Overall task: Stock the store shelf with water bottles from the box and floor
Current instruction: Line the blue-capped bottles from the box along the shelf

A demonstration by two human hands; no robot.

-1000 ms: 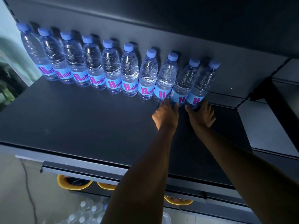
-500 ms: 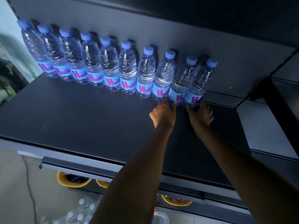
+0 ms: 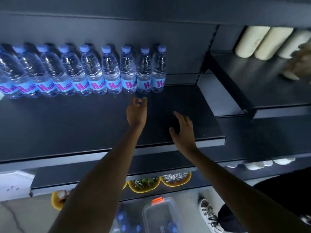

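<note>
On the dark shelf [image 3: 67,125], a row of bottles [image 3: 110,71] stands against the back wall, side by side and touching. Each is upright, its long axis vertical, blue cap up and blue label with pink lettering facing out. Those toward the left look tilted in the wide-angle view. The row ends at the end bottle [image 3: 159,71], well short of the shelf's right edge. The left hand [image 3: 136,111] reaches in just before the base of the second-last bottle [image 3: 143,73], fingers loosely curled and holding nothing. Whether the fingertips touch that bottle I cannot tell. The right hand [image 3: 182,130] hovers over the bare right part of the shelf, well apart from the row, fingers spread and relaxed, palm down, holding nothing. Below the shelf, on the floor, sits a clear box [image 3: 161,214] with an orange latch, blue caps showing dimly inside. More blue-capped floor bottles [image 3: 122,219] stand just left of it. Yellow bowls [image 3: 144,184] line a lower shelf. To the right, cream rolls [image 3: 262,42] stand on a neighbouring shelf, with another person's blurred hand [image 3: 301,64] beside them.
</note>
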